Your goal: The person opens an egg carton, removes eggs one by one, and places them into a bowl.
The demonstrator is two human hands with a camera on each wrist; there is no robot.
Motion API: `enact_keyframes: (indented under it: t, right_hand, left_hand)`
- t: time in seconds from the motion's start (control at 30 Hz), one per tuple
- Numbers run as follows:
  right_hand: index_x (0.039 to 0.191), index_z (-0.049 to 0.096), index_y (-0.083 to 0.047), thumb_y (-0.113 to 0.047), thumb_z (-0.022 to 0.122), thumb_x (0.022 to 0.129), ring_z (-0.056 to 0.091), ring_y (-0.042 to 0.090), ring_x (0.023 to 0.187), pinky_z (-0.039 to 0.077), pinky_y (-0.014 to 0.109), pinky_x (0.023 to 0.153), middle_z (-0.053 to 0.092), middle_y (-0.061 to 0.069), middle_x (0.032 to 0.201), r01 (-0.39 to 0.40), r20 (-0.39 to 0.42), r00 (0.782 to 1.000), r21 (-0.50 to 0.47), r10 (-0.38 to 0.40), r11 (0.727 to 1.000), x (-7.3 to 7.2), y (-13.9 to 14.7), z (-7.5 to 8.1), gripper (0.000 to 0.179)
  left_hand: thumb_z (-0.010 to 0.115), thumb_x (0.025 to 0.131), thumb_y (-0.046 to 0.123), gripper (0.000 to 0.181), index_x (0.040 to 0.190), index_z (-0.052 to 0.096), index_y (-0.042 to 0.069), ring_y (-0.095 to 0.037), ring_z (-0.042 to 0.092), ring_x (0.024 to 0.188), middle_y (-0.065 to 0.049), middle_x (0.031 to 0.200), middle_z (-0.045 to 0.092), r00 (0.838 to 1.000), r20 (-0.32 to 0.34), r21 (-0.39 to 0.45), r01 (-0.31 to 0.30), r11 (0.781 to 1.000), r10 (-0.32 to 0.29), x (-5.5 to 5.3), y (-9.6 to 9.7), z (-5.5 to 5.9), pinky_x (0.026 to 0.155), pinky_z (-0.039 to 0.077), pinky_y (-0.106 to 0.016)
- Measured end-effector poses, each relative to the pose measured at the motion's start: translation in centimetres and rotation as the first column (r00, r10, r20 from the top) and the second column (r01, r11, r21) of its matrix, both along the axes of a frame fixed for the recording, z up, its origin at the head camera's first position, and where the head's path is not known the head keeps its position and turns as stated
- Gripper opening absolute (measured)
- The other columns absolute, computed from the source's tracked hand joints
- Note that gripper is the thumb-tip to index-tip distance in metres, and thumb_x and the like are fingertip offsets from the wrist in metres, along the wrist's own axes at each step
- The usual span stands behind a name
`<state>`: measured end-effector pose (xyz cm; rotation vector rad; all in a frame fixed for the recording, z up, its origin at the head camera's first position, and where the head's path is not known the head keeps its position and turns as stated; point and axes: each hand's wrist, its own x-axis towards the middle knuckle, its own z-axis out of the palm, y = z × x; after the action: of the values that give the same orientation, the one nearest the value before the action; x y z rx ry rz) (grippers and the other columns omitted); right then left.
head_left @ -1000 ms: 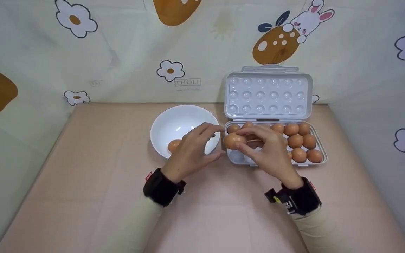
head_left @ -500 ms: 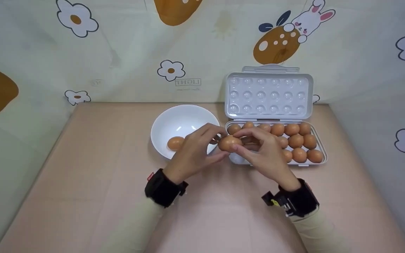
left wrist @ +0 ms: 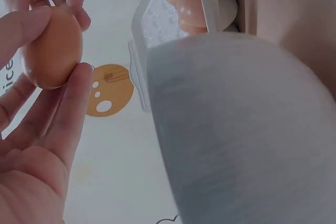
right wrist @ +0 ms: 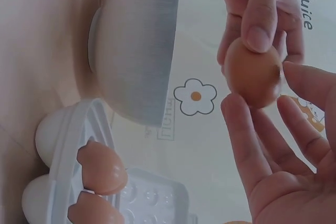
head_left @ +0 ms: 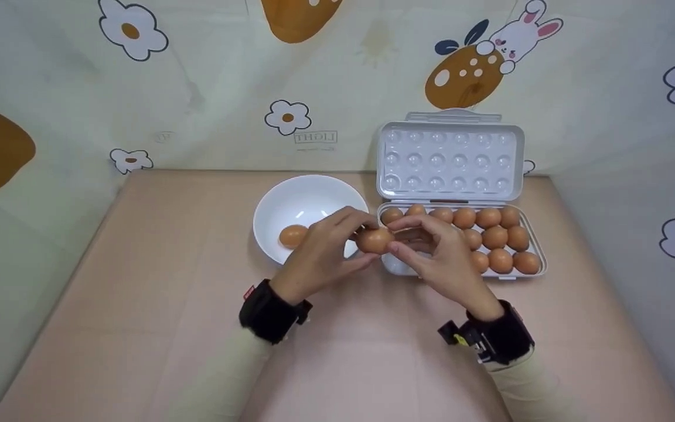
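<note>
Between the bowl and the egg box, my left hand (head_left: 321, 251) pinches a brown egg (head_left: 374, 240) with thumb on one side and fingers on the other. My right hand (head_left: 450, 262) is at the egg's right end; its fingers are extended and spread, the fingertips right at the shell in the right wrist view. A small dark mark shows on the egg (right wrist: 249, 74) there. Partly behind my left hand, a white bowl (head_left: 270, 205) has another brown egg (head_left: 293, 235) inside. A white egg box (head_left: 394, 266) stands behind my right hand, with several brown eggs (head_left: 495, 237) in its cups.
The box's dimpled lid (head_left: 450, 161) stands raised at the back, close to the patterned wall cloth (head_left: 214, 88). A pinkish-tan cover (head_left: 156, 281) lies over the table. The bowl's outer wall (left wrist: 252, 129) is large and close in the left wrist view.
The egg has moved left from my right hand's grip into my left hand. My left fingers have come together on it, while the right fingers have loosened around its end.
</note>
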<state>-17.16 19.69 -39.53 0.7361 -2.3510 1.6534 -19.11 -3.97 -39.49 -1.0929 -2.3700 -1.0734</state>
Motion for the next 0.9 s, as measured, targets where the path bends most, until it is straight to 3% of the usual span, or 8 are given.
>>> enact_keyframes:
  t: [0.4,0.63,0.77,0.9]
  right_hand:
    - [0.127,0.072,-0.007,0.005,0.078,0.092,0.072,0.021,0.110,0.062,0.029,0.087,0.073,0.000,0.121,0.067,-0.151,0.987,0.132,-0.046,0.989,-0.7,2.2,0.7,0.037]
    - [0.126,0.073,-0.013,-0.012,0.082,0.094,0.065,0.016,0.118,0.056,0.026,0.095,0.073,-0.003,0.123,0.168,-0.289,0.954,0.294,-0.080,0.941,-1.3,3.1,1.0,0.033]
    - [0.130,0.072,-0.015,-0.014,0.083,0.094,0.062,0.013,0.123,0.052,0.025,0.100,0.069,-0.004,0.131,0.199,-0.260,0.960,0.358,-0.107,0.912,-1.1,3.8,1.2,0.038]
    - [0.132,0.072,-0.016,-0.010,0.082,0.093,0.061,0.016,0.126,0.052,0.033,0.104,0.066,0.000,0.136,0.229,-0.247,0.960,0.413,-0.133,0.882,-1.1,4.5,1.2,0.041]
  left_hand:
    - [0.088,0.086,0.014,0.036,0.116,0.067,0.010,-0.016,0.065,0.099,-0.003,0.110,0.068,0.992,-0.004,-0.014,-0.129,0.992,0.129,-0.8,-2.0,0.5,0.086,0.056,-0.030]
    - [0.089,0.084,0.008,0.038,0.115,0.066,0.008,-0.016,0.065,0.096,-0.005,0.109,0.068,0.981,0.027,-0.032,-0.190,0.981,0.190,-1.3,-4.3,1.2,0.083,0.057,-0.030]
    - [0.088,0.084,0.010,0.035,0.112,0.066,0.009,-0.019,0.063,0.093,-0.006,0.106,0.068,0.973,0.049,-0.120,-0.218,0.969,0.225,-2.2,-5.4,1.7,0.083,0.054,-0.034]
    - [0.086,0.087,0.012,0.032,0.112,0.067,0.009,-0.024,0.061,0.095,-0.006,0.106,0.066,0.961,0.139,-0.239,-0.202,0.950,0.239,-3.6,-6.1,2.5,0.086,0.052,-0.039]
